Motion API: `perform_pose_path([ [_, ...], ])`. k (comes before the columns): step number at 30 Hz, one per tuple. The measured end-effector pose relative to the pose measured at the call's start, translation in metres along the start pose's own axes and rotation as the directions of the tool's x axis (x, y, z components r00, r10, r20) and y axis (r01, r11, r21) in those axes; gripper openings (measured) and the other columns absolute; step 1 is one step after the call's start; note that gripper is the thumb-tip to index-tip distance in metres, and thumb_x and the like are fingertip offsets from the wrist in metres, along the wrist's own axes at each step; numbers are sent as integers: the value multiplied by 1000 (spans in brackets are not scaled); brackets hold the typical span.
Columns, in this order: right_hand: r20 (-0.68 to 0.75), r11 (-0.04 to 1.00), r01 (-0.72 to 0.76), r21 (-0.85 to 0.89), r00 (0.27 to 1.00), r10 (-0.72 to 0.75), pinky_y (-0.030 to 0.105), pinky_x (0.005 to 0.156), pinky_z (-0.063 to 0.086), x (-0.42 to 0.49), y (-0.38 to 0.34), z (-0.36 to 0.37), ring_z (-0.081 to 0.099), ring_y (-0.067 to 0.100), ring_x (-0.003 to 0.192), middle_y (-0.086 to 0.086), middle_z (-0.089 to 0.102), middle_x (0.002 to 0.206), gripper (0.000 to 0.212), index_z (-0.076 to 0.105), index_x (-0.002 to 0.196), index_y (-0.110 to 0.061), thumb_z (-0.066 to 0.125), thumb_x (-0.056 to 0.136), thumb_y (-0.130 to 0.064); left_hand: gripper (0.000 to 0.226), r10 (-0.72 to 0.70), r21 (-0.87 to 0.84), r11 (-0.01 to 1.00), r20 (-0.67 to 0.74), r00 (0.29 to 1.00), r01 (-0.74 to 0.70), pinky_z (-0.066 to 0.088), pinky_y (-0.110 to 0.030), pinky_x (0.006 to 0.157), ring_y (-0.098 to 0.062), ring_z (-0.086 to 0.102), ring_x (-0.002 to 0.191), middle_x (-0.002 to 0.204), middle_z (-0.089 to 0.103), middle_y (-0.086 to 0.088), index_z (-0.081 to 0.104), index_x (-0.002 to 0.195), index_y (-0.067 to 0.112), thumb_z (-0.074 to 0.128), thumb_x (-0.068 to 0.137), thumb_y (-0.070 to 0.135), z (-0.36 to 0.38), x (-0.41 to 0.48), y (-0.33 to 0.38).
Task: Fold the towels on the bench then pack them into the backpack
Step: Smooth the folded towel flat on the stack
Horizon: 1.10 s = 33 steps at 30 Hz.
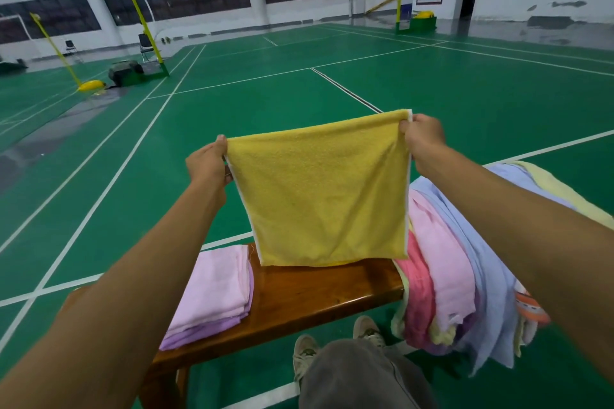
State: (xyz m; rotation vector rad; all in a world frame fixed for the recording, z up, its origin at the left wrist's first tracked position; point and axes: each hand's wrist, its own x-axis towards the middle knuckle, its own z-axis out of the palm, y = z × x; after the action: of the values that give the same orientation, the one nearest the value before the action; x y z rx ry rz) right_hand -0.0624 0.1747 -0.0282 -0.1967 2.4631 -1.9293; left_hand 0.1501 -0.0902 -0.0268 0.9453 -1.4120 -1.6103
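While both hands, the left hand (pixel 208 165) and right hand (pixel 422 135), pinched the top corners of the yellow towel (pixel 319 191) hanging over the bench (pixel 309 295), folding was underway; lowering it flat for another fold seemed next.

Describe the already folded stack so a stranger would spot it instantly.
Find the wooden bench on the green court. At its left end lies the folded stack: flat pink and lilac towels, squared up, unlike the loose pile draped over the right end.
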Motion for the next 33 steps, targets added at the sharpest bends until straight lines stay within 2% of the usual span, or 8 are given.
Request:
perform_pose_path([
  [6, 4, 999, -15, 41, 1000, 15, 54, 96, 54, -2, 2, -8, 58, 25, 89, 12, 69, 111, 19, 69, 110, -12, 53, 99, -18, 14, 80, 57, 995, 28, 996, -81, 62, -38, 83, -25, 71, 94, 101, 71, -7, 70, 90, 12, 72, 93, 25, -3, -3, -2],
  [10, 70, 999, -11, 46, 998, 8, 49, 101, 51, -1, 4, -16, 59, 28, 104, 8, 64, 115, 30, 66, 123, -7, 59, 101, -26, 20, 139, 127, 982, -3, 990, -138, 62, -40, 77, -25, 68, 86, 93, 70, -6, 70, 87, 12, 71, 94, 31, -12, 6, -6],
  [14, 143, 994, -89, 60, 987, 79, 47, 105, 48, 0, 6, -16, 59, 28, 110, 11, 62, 126, 33, 64, 125, -3, 66, 97, -22, 24, 161, 182, 972, -59, 985, -148, 52, -36, 77, -14, 57, 75, 81, 65, -1, 66, 77, 17, 67, 96, 31, -11, 12, -12],
  [18, 155, 987, -162, 19, 975, 157, 47, 98, 53, 3, 7, -10, 61, 32, 112, 14, 62, 128, 43, 58, 130, 1, 67, 96, -24, 24, 136, 203, 971, -53, 989, -122, 55, -38, 79, -18, 60, 77, 80, 66, -3, 67, 76, 16, 69, 95, 31, -10, 17, -17],
  [22, 161, 979, -179, 93, 973, 163, 36, 65, 53, 7, -2, 0, 63, 26, 87, 10, 63, 101, 24, 60, 118, -6, 61, 100, -22, 24, 102, 157, 983, -16, 995, -98, 61, -42, 79, -23, 63, 81, 84, 65, -3, 65, 87, 13, 63, 99, 32, -9, 21, -8],
  [26, 153, 977, -107, 185, 985, 79, 44, 78, 57, 11, -30, 5, 63, 26, 86, 10, 67, 97, 12, 66, 93, -10, 61, 95, -20, 26, 174, 153, 974, -41, 984, -166, 57, -43, 82, -21, 58, 83, 84, 61, -1, 61, 83, 17, 58, 101, 36, -8, 33, 25],
  [29, 121, 979, -53, 199, 992, 29, 54, 85, 57, 10, -38, 10, 62, 25, 84, 12, 66, 92, 23, 68, 99, 2, 61, 91, -18, 27, 204, 179, 966, -77, 976, -188, 56, -44, 85, -19, 57, 80, 81, 62, -2, 61, 80, 18, 59, 100, 36, -12, 39, 36],
  [33, 142, 979, -95, 179, 987, 69, 49, 83, 58, 1, -16, 15, 68, 30, 96, 13, 71, 105, 14, 69, 92, -8, 67, 88, -21, 28, 188, 222, 962, -105, 977, -162, 50, -39, 75, -19, 53, 77, 76, 59, -1, 60, 76, 19, 60, 99, 35, -25, 28, 4],
])
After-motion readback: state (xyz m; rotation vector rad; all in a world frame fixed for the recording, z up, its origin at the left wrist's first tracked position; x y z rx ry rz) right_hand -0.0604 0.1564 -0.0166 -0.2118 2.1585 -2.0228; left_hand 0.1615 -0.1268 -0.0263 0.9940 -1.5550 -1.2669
